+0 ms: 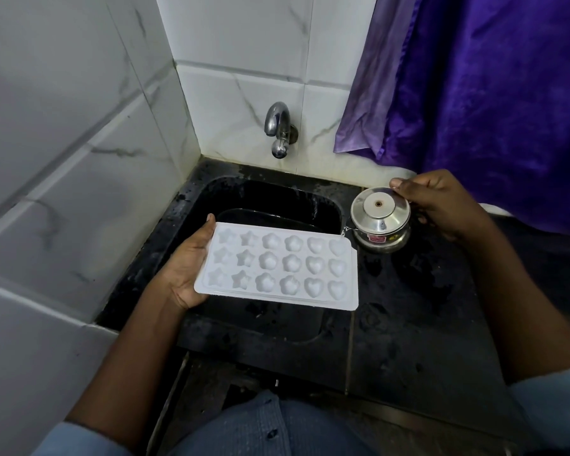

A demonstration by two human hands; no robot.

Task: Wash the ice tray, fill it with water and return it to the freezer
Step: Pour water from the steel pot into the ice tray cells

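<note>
- Ice tray: held approx. level over the sink. Left hand grips its short left edge, thumb on rim, fingers hidden beneath.
- Handling (est.): thin white plastic, light, prob. flexes; slippery when wet. Take both short ends once filled.
- Right hand: fingers curled round a lidded steel pot on the table, just right of the tray.
- Unclear: cell contents (empty/water/ice); pot contents under lid. Freezer not in view.
</note>
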